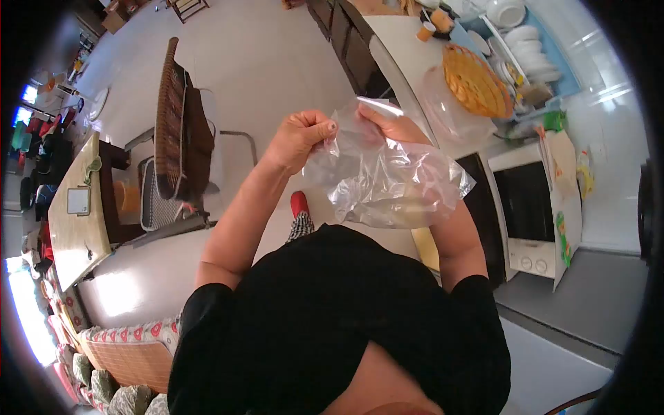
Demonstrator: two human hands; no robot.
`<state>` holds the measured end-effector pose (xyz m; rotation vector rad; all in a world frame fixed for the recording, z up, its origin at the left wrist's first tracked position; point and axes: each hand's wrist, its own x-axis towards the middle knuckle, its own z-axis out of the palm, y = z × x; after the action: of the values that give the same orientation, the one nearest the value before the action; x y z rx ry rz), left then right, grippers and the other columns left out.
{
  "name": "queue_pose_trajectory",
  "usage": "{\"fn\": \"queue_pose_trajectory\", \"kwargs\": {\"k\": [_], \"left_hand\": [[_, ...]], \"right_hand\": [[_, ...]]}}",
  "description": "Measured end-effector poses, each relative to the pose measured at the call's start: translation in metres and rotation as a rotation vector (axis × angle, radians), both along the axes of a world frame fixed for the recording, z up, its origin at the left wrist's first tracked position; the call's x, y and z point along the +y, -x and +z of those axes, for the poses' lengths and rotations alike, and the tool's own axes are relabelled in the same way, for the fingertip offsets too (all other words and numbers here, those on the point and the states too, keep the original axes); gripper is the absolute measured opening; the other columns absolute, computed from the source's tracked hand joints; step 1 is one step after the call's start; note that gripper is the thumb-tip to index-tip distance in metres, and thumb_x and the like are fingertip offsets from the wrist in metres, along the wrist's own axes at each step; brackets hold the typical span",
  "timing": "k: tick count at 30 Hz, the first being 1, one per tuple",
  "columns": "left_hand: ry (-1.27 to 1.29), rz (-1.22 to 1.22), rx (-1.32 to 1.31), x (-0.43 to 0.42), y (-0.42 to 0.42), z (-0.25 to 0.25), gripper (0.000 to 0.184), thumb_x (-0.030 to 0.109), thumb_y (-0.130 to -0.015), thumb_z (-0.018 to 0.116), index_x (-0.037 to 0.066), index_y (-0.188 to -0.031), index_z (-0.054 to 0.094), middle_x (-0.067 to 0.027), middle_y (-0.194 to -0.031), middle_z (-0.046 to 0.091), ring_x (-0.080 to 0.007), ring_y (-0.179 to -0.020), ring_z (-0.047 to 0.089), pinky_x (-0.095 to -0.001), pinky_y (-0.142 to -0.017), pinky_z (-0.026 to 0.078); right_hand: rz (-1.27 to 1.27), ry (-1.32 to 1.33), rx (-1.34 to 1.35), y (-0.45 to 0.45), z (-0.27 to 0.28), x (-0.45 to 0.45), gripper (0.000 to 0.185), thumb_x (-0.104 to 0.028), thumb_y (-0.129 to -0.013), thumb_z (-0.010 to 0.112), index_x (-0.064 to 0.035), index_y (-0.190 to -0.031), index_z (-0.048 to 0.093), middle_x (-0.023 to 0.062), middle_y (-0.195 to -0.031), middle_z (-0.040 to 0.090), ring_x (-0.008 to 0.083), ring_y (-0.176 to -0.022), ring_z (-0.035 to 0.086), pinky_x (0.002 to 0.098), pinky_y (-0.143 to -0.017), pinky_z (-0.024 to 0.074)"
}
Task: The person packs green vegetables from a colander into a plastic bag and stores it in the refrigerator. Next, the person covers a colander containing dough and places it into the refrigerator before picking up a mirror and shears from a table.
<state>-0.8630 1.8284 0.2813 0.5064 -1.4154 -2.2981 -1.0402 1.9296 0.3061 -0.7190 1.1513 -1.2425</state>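
A clear plastic bag [398, 183] hangs crumpled between my two hands, in front of my chest. My left hand [304, 138] pinches its upper edge, thumb pressed against the curled fingers. On the other side, my right hand [398, 126] grips the bag near its top, partly covered by the shiny film. The lower part of the bag drapes over my right forearm. Whether anything lies inside the bag, I cannot make out.
To the right, a counter holds a woven basket [477, 81], a dish rack with white bowls [531, 52] and a white toaster oven [526, 211]. On the left stand a wicker chair [181, 128] and a table [76, 214]. A patterned sofa [131, 353] sits lower left.
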Motion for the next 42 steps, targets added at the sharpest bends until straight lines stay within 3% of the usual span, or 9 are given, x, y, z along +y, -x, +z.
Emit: {"fn": "queue_pose_trajectory", "kwargs": {"k": [5,8,14,19,23,29,35,37,42], "left_hand": [[0.033,0.056,0.052,-0.099,0.011,0.002,0.017,0.017,-0.078,0.066,0.008,-0.067,0.056,0.0016,-0.059,0.052,-0.0052,-0.045,0.041,-0.0192,-0.040,0.030],[-0.114,0.001,-0.076,-0.143,0.029,0.016,0.016,0.015,-0.077,0.066,0.007,-0.067,0.056,0.0013,-0.060,0.052,-0.0050,-0.045,0.040,-0.0190,-0.039,0.029],[0.014,0.038,-0.048,-0.221,0.086,0.006,0.012,0.013,-0.075,0.066,0.006,-0.070,0.057,0.0017,-0.061,0.053,-0.0036,-0.046,0.039,-0.0185,-0.040,0.028],[0.416,0.216,-0.330,-0.278,0.129,0.021,0.012,0.008,-0.076,0.062,0.006,-0.066,0.054,0.0010,-0.060,0.051,-0.0055,-0.051,0.041,-0.0210,-0.045,0.032],[0.768,0.249,-0.443,-0.332,0.170,0.020,0.009,0.006,-0.074,0.061,0.003,-0.067,0.055,-0.0004,-0.062,0.054,-0.0069,-0.057,0.047,-0.0214,-0.052,0.038],[0.491,0.327,-0.419,-0.401,0.221,0.006,0.013,0.009,-0.074,0.062,0.002,-0.067,0.054,-0.0018,-0.062,0.055,-0.0061,-0.059,0.048,-0.0211,-0.054,0.038],[0.853,0.384,-0.737,-0.454,0.247,0.025,0.016,0.010,-0.073,0.065,0.001,-0.066,0.054,0.0009,-0.062,0.055,-0.0050,-0.059,0.048,-0.0216,-0.053,0.039],[0.726,0.445,-0.555,-0.474,0.250,0.021,0.016,0.010,-0.073,0.066,0.001,-0.066,0.054,0.0020,-0.061,0.055,-0.0044,-0.058,0.047,-0.0215,-0.053,0.038],[0.474,0.496,-0.302,-0.548,0.245,0.009,0.015,0.011,-0.071,0.068,0.001,-0.067,0.057,0.0017,-0.061,0.055,-0.0042,-0.058,0.046,-0.0215,-0.053,0.039]], "right_hand": [[0.004,0.159,0.385,0.042,-0.021,-0.093,0.018,-0.024,-0.087,0.053,-0.0060,-0.087,0.056,-0.0029,-0.075,0.052,0.0045,-0.065,0.047,0.0205,-0.057,0.0390],[-0.028,0.135,0.348,0.042,0.004,-0.137,0.018,-0.023,-0.085,0.056,-0.0054,-0.090,0.057,-0.0032,-0.075,0.054,0.0043,-0.065,0.047,0.0203,-0.057,0.0385],[-0.041,0.106,0.434,0.086,0.015,-0.209,0.017,-0.019,-0.083,0.059,-0.0062,-0.094,0.058,-0.0017,-0.080,0.057,0.0044,-0.073,0.053,0.0209,-0.062,0.0429],[-0.034,0.088,0.182,0.138,0.012,-0.274,0.018,-0.010,-0.080,0.057,-0.0051,-0.097,0.058,-0.0018,-0.080,0.060,0.0043,-0.071,0.055,0.0202,-0.065,0.0449],[0.065,0.173,0.444,0.184,0.008,-0.327,0.018,-0.007,-0.080,0.054,-0.0044,-0.097,0.059,-0.0045,-0.071,0.056,0.0028,-0.062,0.049,0.0196,-0.056,0.0403],[-0.057,0.178,0.330,0.224,-0.032,-0.411,0.018,-0.016,-0.084,0.052,-0.0040,-0.094,0.060,-0.0058,-0.067,0.051,0.0026,-0.057,0.042,0.0204,-0.050,0.0334],[-0.150,0.350,0.404,0.229,-0.022,-0.487,0.025,-0.028,-0.088,0.049,-0.0048,-0.084,0.058,0.0013,-0.072,0.056,0.0097,-0.062,0.052,0.0229,-0.054,0.0392],[-0.151,0.171,0.151,0.226,-0.025,-0.519,0.025,-0.028,-0.088,0.047,-0.0067,-0.080,0.057,0.0021,-0.069,0.055,0.0100,-0.059,0.050,0.0242,-0.051,0.0375],[-0.192,0.265,0.273,0.223,-0.026,-0.603,0.023,-0.029,-0.087,0.050,-0.0089,-0.076,0.052,-0.0015,-0.062,0.048,0.0076,-0.052,0.043,0.0235,-0.047,0.0329]]}}
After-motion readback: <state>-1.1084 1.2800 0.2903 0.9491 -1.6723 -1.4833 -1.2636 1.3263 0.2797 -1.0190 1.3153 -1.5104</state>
